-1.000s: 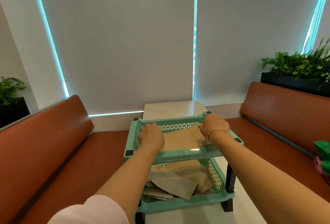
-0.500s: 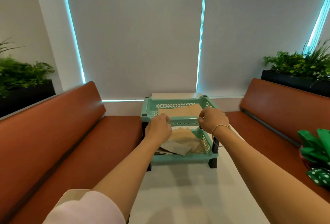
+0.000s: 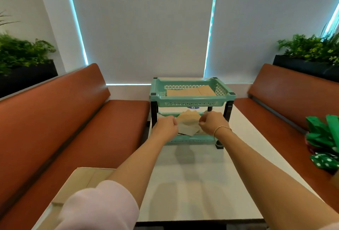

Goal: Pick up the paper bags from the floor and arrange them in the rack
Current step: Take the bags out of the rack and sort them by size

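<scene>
The lower tray of the mint-green two-tier rack [image 3: 190, 99] is half hidden behind both fists, so its crumpled paper bags [image 3: 188, 124] show only between them. The left hand [image 3: 166, 128] and right hand [image 3: 211, 125] are curled in front of that tray; whether they grip anything I cannot tell. Flat bags [image 3: 190, 92] lie in the upper tray, long axis left to right. The rack stands at the far end of the white table [image 3: 192, 184].

The rack [image 3: 191, 99] stands at the far end of the surface [image 3: 192, 184], against the window blinds [image 3: 146, 27]. Paper bags [image 3: 190, 93] lie in the rack's top tray, more in its bottom tray. A bench [image 3: 73, 119] lies left of the rack, another bench [image 3: 286, 101] right. Both hands are before the rack's bottom tray.
</scene>
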`<move>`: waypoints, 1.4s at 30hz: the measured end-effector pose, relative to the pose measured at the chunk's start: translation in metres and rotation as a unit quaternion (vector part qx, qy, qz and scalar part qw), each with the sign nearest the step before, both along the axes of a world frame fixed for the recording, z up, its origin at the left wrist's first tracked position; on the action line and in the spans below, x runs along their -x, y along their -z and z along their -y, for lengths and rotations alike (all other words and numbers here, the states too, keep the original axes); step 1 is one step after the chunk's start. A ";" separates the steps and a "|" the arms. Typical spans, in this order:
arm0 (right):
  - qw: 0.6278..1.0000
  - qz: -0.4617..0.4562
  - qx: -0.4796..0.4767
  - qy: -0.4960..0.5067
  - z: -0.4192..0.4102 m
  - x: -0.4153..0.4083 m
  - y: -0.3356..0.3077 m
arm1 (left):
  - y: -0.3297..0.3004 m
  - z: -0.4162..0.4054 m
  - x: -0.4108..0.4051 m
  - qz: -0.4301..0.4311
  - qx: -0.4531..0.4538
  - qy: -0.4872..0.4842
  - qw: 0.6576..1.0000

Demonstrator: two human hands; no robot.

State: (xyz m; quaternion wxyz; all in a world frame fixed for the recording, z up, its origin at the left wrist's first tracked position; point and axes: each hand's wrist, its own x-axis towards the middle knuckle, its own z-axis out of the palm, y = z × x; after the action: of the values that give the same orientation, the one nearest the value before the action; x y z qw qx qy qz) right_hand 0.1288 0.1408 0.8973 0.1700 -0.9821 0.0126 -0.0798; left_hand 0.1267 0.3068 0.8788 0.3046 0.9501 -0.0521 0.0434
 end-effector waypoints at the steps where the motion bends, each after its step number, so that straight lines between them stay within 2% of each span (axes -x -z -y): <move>1: 1.000 -0.009 -0.005 0.004 -0.002 -0.002 0.006 | 0.007 0.000 -0.004 -0.010 0.000 -0.001 1.000; 10: 0.992 -0.124 0.022 -0.002 0.006 -0.053 0.079 | 0.078 0.024 -0.061 -0.070 -0.020 -0.001 0.997; 14: 0.989 -0.150 0.003 -0.010 0.003 -0.083 0.103 | 0.101 0.027 -0.092 -0.077 -0.031 -0.017 0.996; 19: 0.992 -0.123 0.029 -0.001 0.004 -0.109 0.122 | 0.116 0.023 -0.130 -0.075 -0.016 -0.040 0.996; 29: 0.990 -0.083 0.113 -0.017 0.002 -0.110 0.129 | 0.133 0.013 -0.148 -0.060 0.035 -0.042 0.997; 37: 0.991 -0.077 0.097 0.043 0.005 -0.133 0.126 | 0.136 0.017 -0.147 -0.017 0.081 -0.069 0.994; 42: 0.980 -0.193 0.044 0.008 0.009 -0.155 0.136 | 0.143 0.021 -0.149 0.002 0.075 -0.076 0.994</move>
State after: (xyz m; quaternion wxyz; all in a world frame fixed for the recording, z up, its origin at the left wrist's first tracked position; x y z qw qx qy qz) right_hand 0.2838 0.1316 0.7614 0.1199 -0.9855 0.0495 0.1093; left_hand 0.2756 0.2854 0.7355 0.3704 0.9258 0.0233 0.0722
